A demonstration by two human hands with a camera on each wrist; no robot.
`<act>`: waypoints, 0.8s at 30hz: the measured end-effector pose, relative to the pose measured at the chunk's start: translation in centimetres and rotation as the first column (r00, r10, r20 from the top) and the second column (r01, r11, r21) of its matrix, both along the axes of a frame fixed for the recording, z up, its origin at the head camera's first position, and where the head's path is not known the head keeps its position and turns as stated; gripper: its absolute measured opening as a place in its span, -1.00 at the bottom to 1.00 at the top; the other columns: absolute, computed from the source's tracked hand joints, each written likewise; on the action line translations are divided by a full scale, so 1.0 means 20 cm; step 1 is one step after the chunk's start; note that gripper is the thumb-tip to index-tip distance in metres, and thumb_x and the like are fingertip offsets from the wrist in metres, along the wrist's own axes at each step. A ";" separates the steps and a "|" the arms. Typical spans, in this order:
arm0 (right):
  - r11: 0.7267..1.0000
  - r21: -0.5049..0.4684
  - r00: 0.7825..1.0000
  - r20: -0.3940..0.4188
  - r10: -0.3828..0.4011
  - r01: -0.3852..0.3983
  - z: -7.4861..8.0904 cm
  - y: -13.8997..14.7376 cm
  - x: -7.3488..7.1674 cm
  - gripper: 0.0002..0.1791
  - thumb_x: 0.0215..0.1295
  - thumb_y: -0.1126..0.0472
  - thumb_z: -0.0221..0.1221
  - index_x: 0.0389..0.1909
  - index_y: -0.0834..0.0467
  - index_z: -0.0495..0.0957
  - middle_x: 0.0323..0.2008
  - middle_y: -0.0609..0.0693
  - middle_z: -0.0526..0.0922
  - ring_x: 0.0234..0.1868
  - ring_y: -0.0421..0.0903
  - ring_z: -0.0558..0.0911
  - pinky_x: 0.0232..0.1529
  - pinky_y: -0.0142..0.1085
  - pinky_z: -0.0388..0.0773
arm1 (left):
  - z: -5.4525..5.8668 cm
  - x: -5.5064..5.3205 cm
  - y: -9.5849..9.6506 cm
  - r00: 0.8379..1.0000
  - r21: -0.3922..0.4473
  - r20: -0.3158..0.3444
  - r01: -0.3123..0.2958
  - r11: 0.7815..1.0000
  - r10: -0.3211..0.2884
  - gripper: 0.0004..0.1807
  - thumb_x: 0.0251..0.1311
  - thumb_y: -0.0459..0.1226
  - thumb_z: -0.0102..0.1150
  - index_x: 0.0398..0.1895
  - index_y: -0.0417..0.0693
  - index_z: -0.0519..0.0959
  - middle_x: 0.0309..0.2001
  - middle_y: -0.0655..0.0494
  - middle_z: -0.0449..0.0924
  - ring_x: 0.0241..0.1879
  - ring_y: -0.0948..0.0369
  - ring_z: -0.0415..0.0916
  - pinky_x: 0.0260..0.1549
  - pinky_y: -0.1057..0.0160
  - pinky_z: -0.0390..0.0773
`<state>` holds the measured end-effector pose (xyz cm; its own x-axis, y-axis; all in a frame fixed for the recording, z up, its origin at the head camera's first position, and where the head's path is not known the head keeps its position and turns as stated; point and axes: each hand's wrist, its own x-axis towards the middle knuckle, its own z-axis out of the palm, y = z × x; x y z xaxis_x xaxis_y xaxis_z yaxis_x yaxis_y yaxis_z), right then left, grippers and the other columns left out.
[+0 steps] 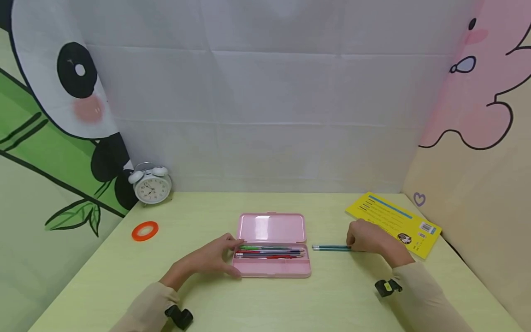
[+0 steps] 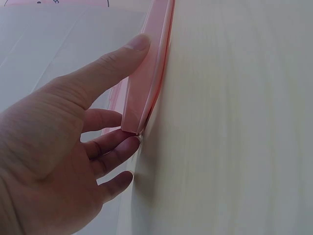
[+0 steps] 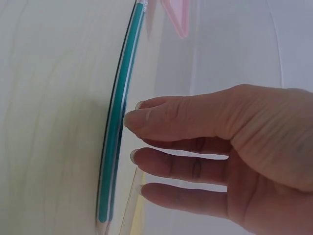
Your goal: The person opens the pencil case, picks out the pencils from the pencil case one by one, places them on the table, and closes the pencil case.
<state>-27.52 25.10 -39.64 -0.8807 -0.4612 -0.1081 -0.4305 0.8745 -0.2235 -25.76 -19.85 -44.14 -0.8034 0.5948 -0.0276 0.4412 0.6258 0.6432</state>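
A pink pencil case (image 1: 271,272) lies with its lid raised, several pens and pencils (image 1: 269,252) inside its tray. My left hand (image 1: 211,254) grips the case's left end. In the left wrist view its thumb presses the front side, while fingers reach behind the end. Right of the case, two teal striped pencils (image 1: 332,248) lie side by side on the table. My right hand (image 1: 367,237) is over their right part. The right wrist view shows the thumb tip right at the pencils' (image 3: 120,93) edge, the other fingers slightly bent and apart from one another.
A yellow booklet (image 1: 390,219) lies just beyond my right hand. At the left are an orange ring (image 1: 137,236), like a tape roll, and a white alarm clock (image 1: 152,189) near the back corner. Fabric walls enclose the table (image 1: 274,304) at the back and sides.
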 end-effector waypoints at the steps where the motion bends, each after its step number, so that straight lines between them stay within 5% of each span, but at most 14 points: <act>1: 1.000 -0.002 1.000 -0.009 0.002 -0.002 0.00 -0.01 0.00 -0.83 0.11 0.42 0.39 -0.27 0.18 0.80 -0.30 -0.04 0.73 -0.40 -0.18 0.52 -0.27 -0.27 0.61 | 0.00 0.00 0.00 1.000 -0.001 0.002 0.000 1.000 0.000 -0.01 -0.09 0.03 0.59 0.43 -0.15 0.39 -0.06 0.08 0.34 -0.01 0.10 0.28 -0.04 0.10 0.32; 7: 0.990 -0.054 0.989 -0.077 0.128 -0.132 0.01 -0.12 0.01 -0.88 0.19 0.41 0.34 -0.34 0.16 0.79 -0.41 -0.12 0.68 -0.46 -0.24 0.46 -0.38 -0.38 0.49 | 0.00 0.00 0.00 1.000 -0.002 0.015 -0.009 1.000 0.009 -0.01 -0.11 0.03 0.60 0.42 -0.13 0.40 -0.07 0.08 0.34 -0.01 0.11 0.27 -0.06 0.09 0.32; 15: 0.910 -0.251 0.943 -0.047 0.329 -0.330 0.01 -0.45 0.03 -0.85 0.21 0.46 0.32 -0.22 0.27 0.77 -0.33 0.01 0.73 -0.42 -0.25 0.52 -0.32 -0.43 0.55 | -0.01 0.00 0.01 1.000 0.005 0.013 -0.001 1.000 0.001 0.00 -0.12 0.01 0.61 0.42 -0.16 0.39 -0.06 0.07 0.34 -0.01 0.09 0.28 -0.03 0.06 0.33; 24: 0.877 -0.234 0.907 -0.081 0.413 -0.420 -0.03 -0.70 0.02 -0.83 0.22 0.49 0.26 -0.47 0.22 0.74 -0.54 -0.14 0.54 -0.52 -0.28 0.39 -0.46 -0.48 0.38 | -0.01 0.00 0.00 1.000 -0.012 0.000 -0.011 1.000 0.011 0.01 -0.11 0.04 0.59 0.42 -0.15 0.39 -0.09 0.11 0.33 -0.03 0.12 0.27 -0.09 0.13 0.32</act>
<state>-27.16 11.20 -40.32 -0.6022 -0.7949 0.0739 -0.7522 0.5339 -0.3863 -25.82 -19.82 -44.34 -0.8096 0.5859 -0.0349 0.4345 0.6383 0.6355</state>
